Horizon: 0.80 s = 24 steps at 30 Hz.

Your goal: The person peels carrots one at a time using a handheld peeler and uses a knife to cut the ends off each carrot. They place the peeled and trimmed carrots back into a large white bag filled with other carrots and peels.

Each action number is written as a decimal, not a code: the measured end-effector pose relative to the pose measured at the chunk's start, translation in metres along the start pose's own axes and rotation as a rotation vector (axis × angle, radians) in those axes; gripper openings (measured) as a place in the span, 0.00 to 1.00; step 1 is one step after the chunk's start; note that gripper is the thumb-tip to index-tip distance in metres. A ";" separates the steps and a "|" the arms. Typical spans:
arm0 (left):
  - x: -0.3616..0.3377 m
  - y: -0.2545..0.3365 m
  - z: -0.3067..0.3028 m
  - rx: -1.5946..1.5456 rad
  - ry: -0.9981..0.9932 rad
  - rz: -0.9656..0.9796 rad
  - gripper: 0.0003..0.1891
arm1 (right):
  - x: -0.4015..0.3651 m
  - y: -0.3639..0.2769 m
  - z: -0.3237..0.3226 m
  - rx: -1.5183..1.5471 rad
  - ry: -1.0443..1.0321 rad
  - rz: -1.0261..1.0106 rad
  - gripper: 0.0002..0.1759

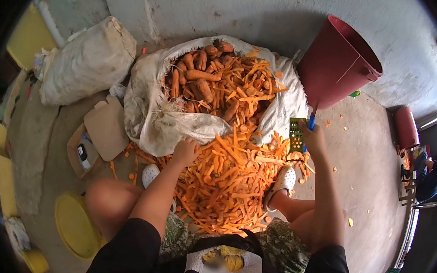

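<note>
My left hand (186, 151) is closed at the front edge of a white woven sack (151, 124), its fingers curled against the fabric. The sack lies open, with whole carrots (202, 75) and cut carrot pieces inside. My right hand (314, 138) is closed round the blue handle of a knife (312, 120), whose narrow blade points up toward the red bin. Beside those fingers is a flat green grater-like piece (296, 135) full of holes. Between my feet spreads a heap of cut carrot strips (230, 188), below both hands.
A tall red bin (330, 63) stands at the wall, right of the sack. At the left are a full white sack (89, 61), an open cardboard box (75, 152) and a yellow round lid (77, 225). Another person (430, 176) sits at the far right.
</note>
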<state>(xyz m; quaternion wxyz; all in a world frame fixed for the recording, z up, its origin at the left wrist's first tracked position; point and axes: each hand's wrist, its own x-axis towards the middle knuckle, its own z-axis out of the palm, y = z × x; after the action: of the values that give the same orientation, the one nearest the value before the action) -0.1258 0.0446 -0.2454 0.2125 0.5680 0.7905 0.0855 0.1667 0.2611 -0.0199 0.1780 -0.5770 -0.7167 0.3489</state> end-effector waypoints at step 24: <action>0.090 -0.039 -0.001 -0.169 -0.874 -0.383 0.38 | 0.023 0.024 0.030 -0.473 -0.346 -0.237 0.13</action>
<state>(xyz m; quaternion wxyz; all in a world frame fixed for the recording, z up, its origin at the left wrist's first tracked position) -0.1834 0.1153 -0.2805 0.5819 0.3756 0.7080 -0.1380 0.1574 0.2758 -0.0612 -0.0465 -0.4470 -0.8598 0.2424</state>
